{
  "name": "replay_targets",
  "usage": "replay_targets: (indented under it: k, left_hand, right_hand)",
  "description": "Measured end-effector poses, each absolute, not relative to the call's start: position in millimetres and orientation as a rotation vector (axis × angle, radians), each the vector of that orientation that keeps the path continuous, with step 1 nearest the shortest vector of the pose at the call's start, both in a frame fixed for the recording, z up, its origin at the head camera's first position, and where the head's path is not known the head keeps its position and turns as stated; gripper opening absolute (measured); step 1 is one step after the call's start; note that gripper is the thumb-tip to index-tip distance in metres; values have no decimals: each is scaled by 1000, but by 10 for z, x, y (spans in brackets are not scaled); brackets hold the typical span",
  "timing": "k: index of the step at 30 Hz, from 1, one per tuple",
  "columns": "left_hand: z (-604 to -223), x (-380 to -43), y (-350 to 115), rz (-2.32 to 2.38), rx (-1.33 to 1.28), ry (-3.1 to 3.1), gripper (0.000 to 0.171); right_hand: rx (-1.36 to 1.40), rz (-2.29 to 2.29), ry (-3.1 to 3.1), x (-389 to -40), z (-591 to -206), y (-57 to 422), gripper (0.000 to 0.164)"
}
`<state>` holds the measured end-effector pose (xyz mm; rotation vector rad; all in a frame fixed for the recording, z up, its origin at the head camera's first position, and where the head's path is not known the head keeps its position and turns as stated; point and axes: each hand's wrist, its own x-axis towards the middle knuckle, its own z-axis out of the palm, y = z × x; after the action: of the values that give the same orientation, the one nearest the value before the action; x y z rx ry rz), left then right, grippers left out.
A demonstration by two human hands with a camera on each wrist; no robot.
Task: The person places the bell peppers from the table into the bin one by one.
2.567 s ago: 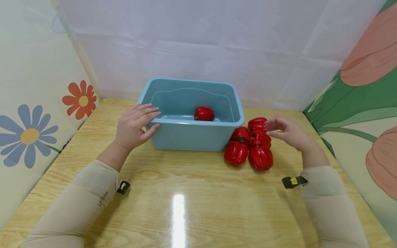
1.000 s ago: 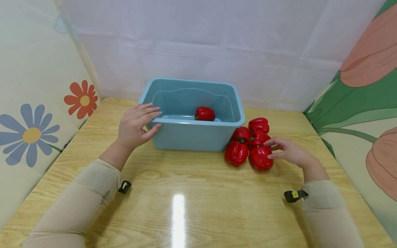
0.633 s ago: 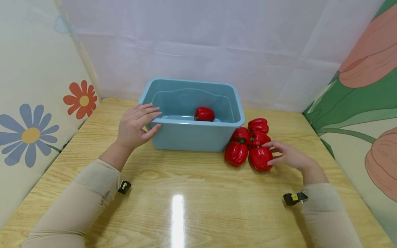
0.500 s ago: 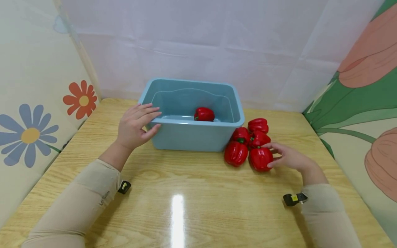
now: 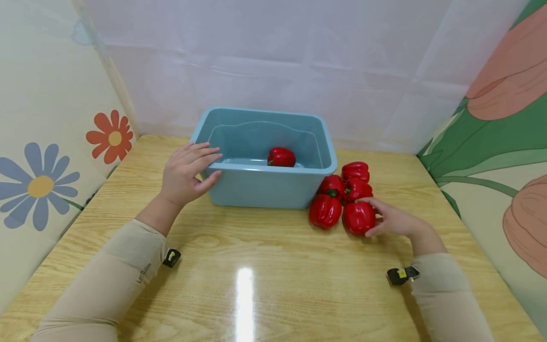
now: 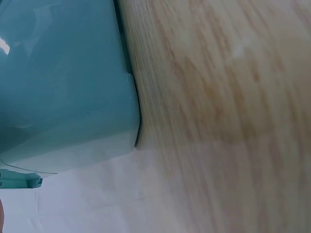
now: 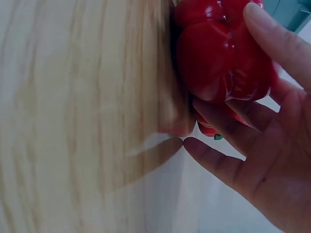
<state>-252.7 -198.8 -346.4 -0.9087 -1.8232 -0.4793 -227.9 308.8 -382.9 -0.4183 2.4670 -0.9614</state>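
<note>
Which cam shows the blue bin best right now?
Head. It shows the blue bin nearly whole: rim, inside and front wall, with the left hand over its left edge covering a little. Left wrist gets only part of the outside, close up; right wrist just a sliver, top right.

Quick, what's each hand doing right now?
Left hand: open, resting on the light-blue rectangular plastic tub.
Right hand: holding the front-right glossy red bell pepper.
</note>
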Motion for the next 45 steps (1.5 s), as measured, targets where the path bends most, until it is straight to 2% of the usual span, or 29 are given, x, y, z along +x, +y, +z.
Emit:
replay_targets:
  k: [23,34,45]
  left_hand:
    - [-3448,-2512,-1996,-474,-915,-1833,37]
    - [-3455,-2521,-2008,-461,-912,-1844,37]
    - [-3456,-2526,-2008,-452,-910,-1845,38]
  right_hand:
    - [-492,-1040,2509,-2291,-3821,3083,71]
    - [-462,-1041,2526,-2273,-3690,3128,72]
    - [-495,-1071,2539,-2306,-3540,3178,80]
